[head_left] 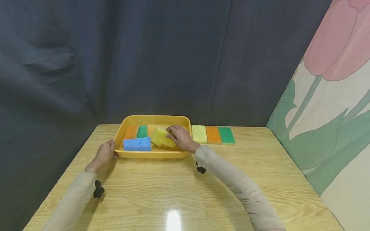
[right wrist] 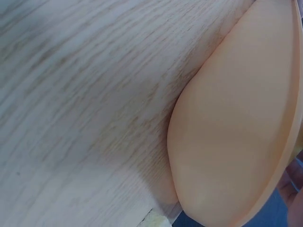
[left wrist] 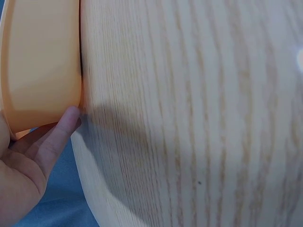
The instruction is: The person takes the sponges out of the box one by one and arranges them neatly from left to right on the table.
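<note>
A yellow plastic tray (head_left: 153,155) stands at the back of the table with several sponges in it. My left hand (head_left: 105,151) grips its left end; in the left wrist view the fingers (left wrist: 56,142) reach along the outer wall near the bottom. Inside the tray my right hand (head_left: 182,138) holds a yellow sponge (head_left: 159,137), which is tilted. To the left of that lie a blue sponge (head_left: 137,144), a green sponge (head_left: 142,131) and an orange sponge (head_left: 131,131). The right wrist view mostly shows the tray's outer wall (right wrist: 232,123), with the right hand only partly in frame.
Right of the tray, a pale yellow sponge (head_left: 199,134), an orange sponge (head_left: 213,134) and a green sponge (head_left: 226,135) lie side by side on the wooden table (head_left: 162,186). A dark curtain (head_left: 173,57) hangs behind, and a flower-patterned wall (head_left: 332,128) is on the right.
</note>
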{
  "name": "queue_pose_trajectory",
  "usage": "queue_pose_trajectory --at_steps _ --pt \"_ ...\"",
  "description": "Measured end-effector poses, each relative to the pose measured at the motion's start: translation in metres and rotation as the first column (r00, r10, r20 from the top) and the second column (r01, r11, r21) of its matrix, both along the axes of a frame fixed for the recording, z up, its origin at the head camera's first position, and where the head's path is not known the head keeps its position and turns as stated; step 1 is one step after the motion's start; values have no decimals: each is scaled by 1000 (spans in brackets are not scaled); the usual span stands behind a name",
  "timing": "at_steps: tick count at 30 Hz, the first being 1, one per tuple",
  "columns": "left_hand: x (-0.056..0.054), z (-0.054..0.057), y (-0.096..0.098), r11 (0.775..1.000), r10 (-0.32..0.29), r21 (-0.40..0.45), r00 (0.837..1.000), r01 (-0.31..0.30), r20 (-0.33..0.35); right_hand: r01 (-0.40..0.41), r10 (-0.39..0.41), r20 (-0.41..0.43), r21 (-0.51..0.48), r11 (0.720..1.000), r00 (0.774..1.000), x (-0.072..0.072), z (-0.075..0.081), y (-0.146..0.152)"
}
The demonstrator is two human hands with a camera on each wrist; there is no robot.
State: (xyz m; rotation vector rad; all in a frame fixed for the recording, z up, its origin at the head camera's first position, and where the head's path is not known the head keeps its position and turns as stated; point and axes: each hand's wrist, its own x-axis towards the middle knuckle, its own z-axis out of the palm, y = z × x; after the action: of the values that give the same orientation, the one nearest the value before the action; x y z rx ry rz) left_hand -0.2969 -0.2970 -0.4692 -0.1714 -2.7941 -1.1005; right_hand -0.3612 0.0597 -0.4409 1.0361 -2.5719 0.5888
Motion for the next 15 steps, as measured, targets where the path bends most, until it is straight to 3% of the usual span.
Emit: queue_pose_trajectory --at_steps 11,15 --pt "-1 0 0 998 10 -65 1000 -12 -22 70 -71 2 -103 992 998 2 5 10" --pt "0 0 0 999 3 -47 1000 -4 -8 81 -82 -6 -119 990 997 1 5 13"
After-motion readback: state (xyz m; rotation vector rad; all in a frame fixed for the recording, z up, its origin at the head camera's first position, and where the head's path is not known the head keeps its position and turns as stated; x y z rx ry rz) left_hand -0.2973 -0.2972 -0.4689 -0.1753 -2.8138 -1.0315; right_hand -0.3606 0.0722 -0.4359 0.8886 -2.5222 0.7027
